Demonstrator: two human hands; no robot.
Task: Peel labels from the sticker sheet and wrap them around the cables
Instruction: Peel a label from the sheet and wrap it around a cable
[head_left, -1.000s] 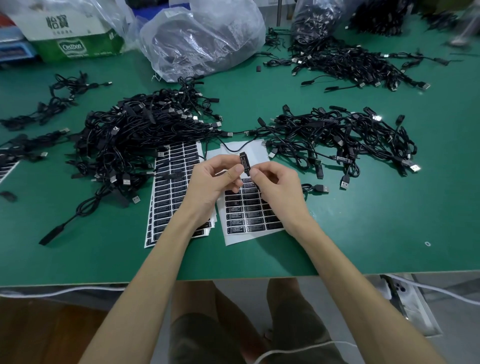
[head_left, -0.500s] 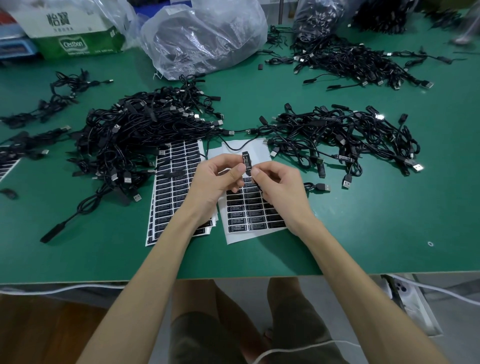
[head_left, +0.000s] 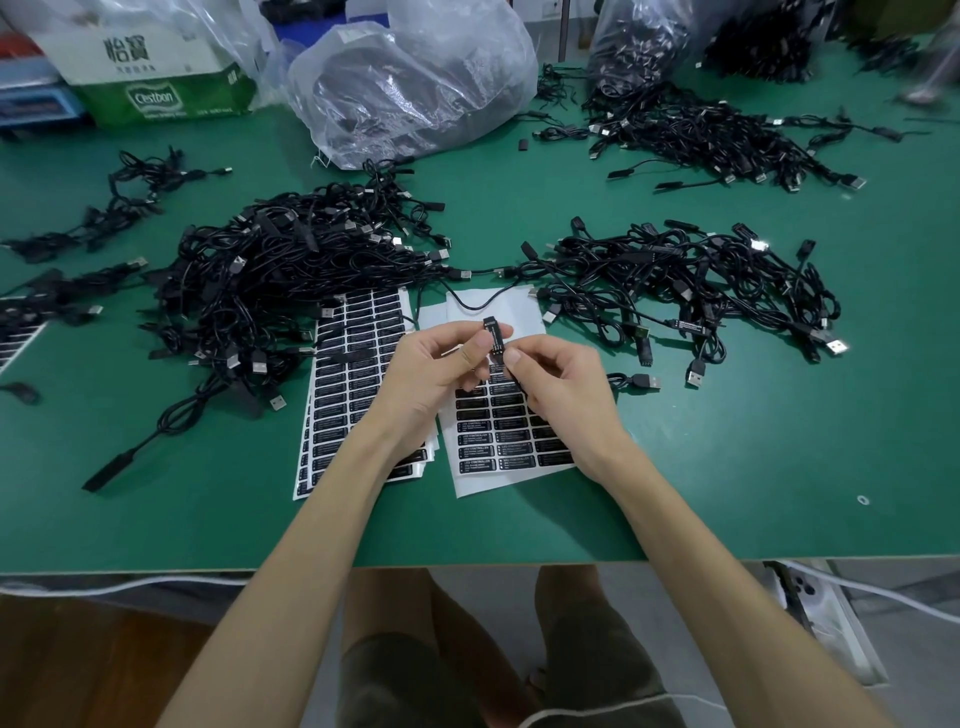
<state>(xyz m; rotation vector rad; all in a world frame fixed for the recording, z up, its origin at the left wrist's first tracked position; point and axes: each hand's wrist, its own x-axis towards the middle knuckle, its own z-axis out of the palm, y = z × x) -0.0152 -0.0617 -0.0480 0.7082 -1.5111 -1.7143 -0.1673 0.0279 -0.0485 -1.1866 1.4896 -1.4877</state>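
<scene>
Left hand (head_left: 434, 371), right hand (head_left: 556, 387) pinch cable module (head_left: 494, 335)

A small assembly workshop: a green desk (head_left: 727, 467) heaped with black cables (head_left: 291, 280), label sheets (head_left: 353, 384) (bagged stock behind (head_left: 415, 78)).

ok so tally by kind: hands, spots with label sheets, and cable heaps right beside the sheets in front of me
hands: 2, left hand and right hand, both pinching one black module
label sheet spots: 3, stack, single sheet, edge sheet cut off at the left
cable heaps: 2, left heap, right heap
total: 7
</scene>
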